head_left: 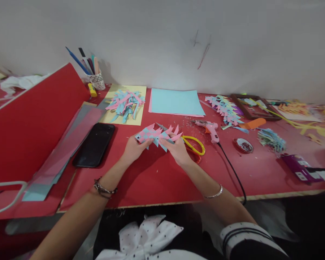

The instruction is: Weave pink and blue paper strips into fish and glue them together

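Note:
Just above the red table, two woven pink and blue paper fish sit side by side and overlap. Between the thumb and fingers of my left hand (pixel 133 148) is the left paper fish (pixel 145 134), its stuck-on eye facing left. My right hand (pixel 178 148) pinches the right paper fish (pixel 165 136), whose pointed pink tail strips stick out to the right. Both hands are closed, with the fingers behind the paper partly hidden. Scissors with yellow and red handles (pixel 196 144) lie beside my right hand, their blades partly behind the fish.
A pink glue gun (pixel 210 130) with a black cord lies right, near a small dish (pixel 243 145). A black phone (pixel 94 145) lies left. Behind are paper strips (pixel 126 103), blue sheets (pixel 176 101) and a pen cup (pixel 97 81). A red board (pixel 35 126) leans left.

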Tool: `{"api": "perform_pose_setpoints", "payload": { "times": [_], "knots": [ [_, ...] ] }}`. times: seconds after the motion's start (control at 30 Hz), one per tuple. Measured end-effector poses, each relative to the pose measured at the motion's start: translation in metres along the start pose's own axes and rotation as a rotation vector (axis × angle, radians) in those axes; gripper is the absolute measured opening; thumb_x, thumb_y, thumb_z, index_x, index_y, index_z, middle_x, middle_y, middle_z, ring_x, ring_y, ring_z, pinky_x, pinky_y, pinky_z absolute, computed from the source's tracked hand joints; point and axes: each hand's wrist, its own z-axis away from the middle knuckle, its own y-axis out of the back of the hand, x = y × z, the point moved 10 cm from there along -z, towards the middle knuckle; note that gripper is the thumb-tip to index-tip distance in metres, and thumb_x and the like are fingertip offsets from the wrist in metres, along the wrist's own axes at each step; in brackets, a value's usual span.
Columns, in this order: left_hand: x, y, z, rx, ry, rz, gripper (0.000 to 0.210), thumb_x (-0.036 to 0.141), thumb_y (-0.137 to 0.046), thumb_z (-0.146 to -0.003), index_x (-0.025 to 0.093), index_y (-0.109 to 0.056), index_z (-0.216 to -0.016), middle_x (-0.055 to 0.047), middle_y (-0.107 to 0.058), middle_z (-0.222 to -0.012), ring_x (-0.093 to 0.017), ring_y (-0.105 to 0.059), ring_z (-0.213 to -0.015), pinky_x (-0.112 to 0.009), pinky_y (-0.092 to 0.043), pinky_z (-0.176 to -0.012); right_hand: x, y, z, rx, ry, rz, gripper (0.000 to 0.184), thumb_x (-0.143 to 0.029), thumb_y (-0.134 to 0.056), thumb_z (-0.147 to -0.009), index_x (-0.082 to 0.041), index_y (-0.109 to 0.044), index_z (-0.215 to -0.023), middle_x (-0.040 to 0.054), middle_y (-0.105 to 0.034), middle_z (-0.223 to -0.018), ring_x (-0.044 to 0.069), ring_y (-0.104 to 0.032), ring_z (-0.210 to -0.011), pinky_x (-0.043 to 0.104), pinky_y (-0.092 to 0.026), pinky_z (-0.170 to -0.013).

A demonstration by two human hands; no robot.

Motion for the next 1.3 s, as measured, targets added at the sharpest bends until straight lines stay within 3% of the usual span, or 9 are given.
{"api": "perform_pose_setpoints", "payload": {
  "times": [0.43, 0.7, 1.3],
  "knots": [
    [-0.005, -0.006, -0.001, -0.046, -0.002, 0.14, 0.024, 0.036, -0.063, -0.056, 0.015, -0.062, -0.066, 0.0, -0.063, -0.062, -0.013, -0.055, -0.06, -0.026, -0.046, -0.059, 0.001, -0.001, 0.001, -0.009, -0.028, -0.003, 0.014, -0.028, -0.067, -0.058, -0.019, -0.061, -0.067, -0.0026, -0.062, -0.066, 0.012, -0.056, -0.062, 0.029, -0.044, -0.065],
    [-0.009, -0.007, -0.003, -0.046, 0.016, 0.152, 0.023, 0.038, -0.063, -0.055, 0.016, -0.06, -0.057, -0.001, -0.064, -0.059, -0.013, -0.055, -0.059, -0.026, -0.046, -0.059, 0.003, -0.001, 0.001, -0.018, -0.038, -0.023, 0.013, -0.027, -0.066, -0.059, -0.02, -0.061, -0.068, -0.0028, -0.062, -0.068, 0.012, -0.057, -0.064, 0.029, -0.044, -0.067],
    [0.004, -0.004, 0.003, -0.026, 0.023, 0.002, 0.021, 0.035, -0.06, -0.054, 0.017, -0.051, -0.05, 0.005, -0.048, -0.045, -0.008, -0.039, -0.045, -0.021, -0.035, -0.045, 0.005, 0.0, 0.0, -0.026, -0.013, 0.041, 0.016, -0.031, -0.066, -0.06, -0.019, -0.062, -0.07, -0.0018, -0.062, -0.067, 0.012, -0.055, -0.061, 0.029, -0.044, -0.064]
  ]
}}
